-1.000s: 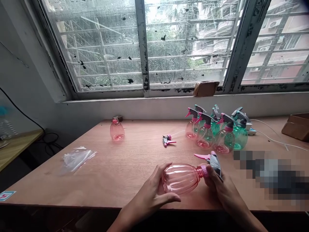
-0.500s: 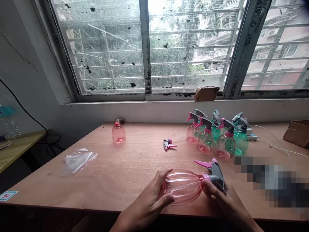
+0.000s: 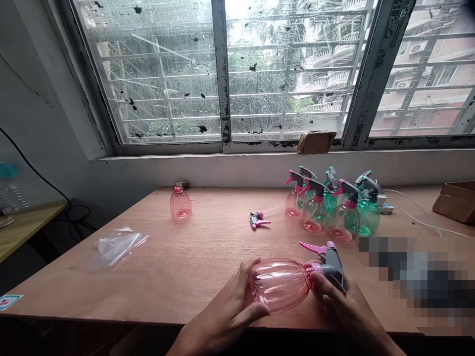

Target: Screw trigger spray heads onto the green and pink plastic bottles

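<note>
A clear pink spray bottle [image 3: 280, 284] lies sideways between my hands above the table's front edge. My left hand [image 3: 232, 306] is closed round its base, thumb below and fingers above. At the neck, my right hand [image 3: 343, 304] grips the pink collar and grey spray head [image 3: 333, 267]; some of its fingers are hidden behind. The pink trigger points up and left. Farther back lies a loose grey and pink spray head [image 3: 257, 219] with a thin clear tube. An open-necked pink bottle [image 3: 180, 202] stands upright at the back left.
Several pink and green spray bottles [image 3: 343, 220] stand grouped at the back right, beside a white cable [image 3: 415, 216]. Clear plastic bags [image 3: 120, 244] lie on the left of the table [image 3: 178, 277]. A brown box [image 3: 454, 202] sits at the far right; a blurred patch covers the right front.
The view has shifted slightly. Both hands keep their hold on the sideways bottle, which has hardly moved.
</note>
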### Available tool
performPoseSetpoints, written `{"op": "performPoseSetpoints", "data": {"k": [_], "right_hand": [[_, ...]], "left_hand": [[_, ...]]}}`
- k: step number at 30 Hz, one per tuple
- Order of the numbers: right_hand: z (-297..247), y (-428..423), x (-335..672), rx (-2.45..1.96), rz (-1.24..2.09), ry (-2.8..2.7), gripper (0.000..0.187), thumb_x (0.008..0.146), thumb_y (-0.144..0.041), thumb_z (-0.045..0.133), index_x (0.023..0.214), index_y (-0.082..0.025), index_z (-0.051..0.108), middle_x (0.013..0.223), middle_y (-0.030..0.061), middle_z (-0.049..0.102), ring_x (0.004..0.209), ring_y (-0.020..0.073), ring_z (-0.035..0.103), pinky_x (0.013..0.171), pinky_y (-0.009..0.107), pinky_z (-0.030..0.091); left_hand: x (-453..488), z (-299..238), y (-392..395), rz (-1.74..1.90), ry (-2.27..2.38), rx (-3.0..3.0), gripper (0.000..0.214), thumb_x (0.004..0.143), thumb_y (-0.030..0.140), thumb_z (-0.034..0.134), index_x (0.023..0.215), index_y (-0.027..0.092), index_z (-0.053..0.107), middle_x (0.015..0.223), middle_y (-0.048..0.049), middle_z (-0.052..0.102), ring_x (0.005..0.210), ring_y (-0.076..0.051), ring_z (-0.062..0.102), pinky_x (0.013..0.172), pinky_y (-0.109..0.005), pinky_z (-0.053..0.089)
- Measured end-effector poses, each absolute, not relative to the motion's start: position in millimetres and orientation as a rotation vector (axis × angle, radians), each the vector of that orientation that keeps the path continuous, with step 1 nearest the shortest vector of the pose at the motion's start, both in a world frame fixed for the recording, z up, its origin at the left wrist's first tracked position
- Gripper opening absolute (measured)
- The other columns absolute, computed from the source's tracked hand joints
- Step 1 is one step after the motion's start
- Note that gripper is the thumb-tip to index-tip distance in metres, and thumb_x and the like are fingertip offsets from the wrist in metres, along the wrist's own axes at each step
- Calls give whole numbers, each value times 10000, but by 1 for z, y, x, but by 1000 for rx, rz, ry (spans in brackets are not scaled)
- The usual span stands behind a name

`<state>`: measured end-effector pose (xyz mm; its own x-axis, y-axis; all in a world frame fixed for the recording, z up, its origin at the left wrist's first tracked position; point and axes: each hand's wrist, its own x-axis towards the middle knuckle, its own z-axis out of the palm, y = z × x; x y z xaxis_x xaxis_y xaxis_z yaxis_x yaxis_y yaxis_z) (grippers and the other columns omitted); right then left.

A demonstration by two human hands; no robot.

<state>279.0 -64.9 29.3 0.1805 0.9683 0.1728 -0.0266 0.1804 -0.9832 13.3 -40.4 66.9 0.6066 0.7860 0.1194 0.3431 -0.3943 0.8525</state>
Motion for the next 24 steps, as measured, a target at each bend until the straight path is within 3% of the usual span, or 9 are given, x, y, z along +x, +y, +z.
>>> {"op": "performPoseSetpoints", "data": {"k": [2,7,16,18,21,22,24], "right_hand": [[29,-64,279,-1134,984,-1118,477,815,-618,745,651,-192,605,542,-14,557,459,136,458,436,259,327],[28,-64,279,-1143,978,-1111,484,817,-616,747,644,-183,616,527,-10,565,458,129,467,437,251,326],[28,-66,275,-1089,1001,-1031,431,786,-604,790,877,-198,677,576,-24,594,478,135,477,439,234,363],[29,-66,274,-1087,999,-1039,430,785,-604,790,794,-196,654,562,-20,588,474,132,470,434,232,353],[29,-65,274,-1099,990,-1032,441,776,-610,793,751,-200,635,560,-16,596,461,128,472,428,232,351],[28,-65,274,-1102,981,-1029,443,770,-612,796,749,-200,635,569,-17,596,460,127,474,427,234,351],[27,-65,275,-1125,964,-1038,462,772,-621,790,718,-198,613,548,-35,548,446,111,437,420,230,328]], "left_hand": [[13,70,-41,681,882,1932,612,992,410,623,1546,336,373,1614,-66,424,1484,-327,385,1231,-484,287],[13,66,-41,670,935,1919,991,797,338,862,1592,313,271,1661,-102,342,1514,-369,316,1255,-530,234],[9,63,-39,608,933,1929,1170,724,390,914,1624,324,169,1709,-102,211,1557,-392,196,1264,-585,158],[9,63,-39,626,892,1931,1063,802,442,845,1624,308,185,1705,-99,228,1555,-389,203,1266,-571,156],[8,64,-39,657,869,1914,740,991,484,597,1614,309,239,1695,-71,271,1552,-340,243,1272,-533,161],[8,65,-39,653,890,1905,709,1002,486,574,1610,311,254,1692,-64,282,1549,-331,255,1272,-524,168],[9,66,-39,625,946,1907,814,942,466,683,1611,308,247,1693,-64,280,1547,-337,258,1274,-518,177]]}}
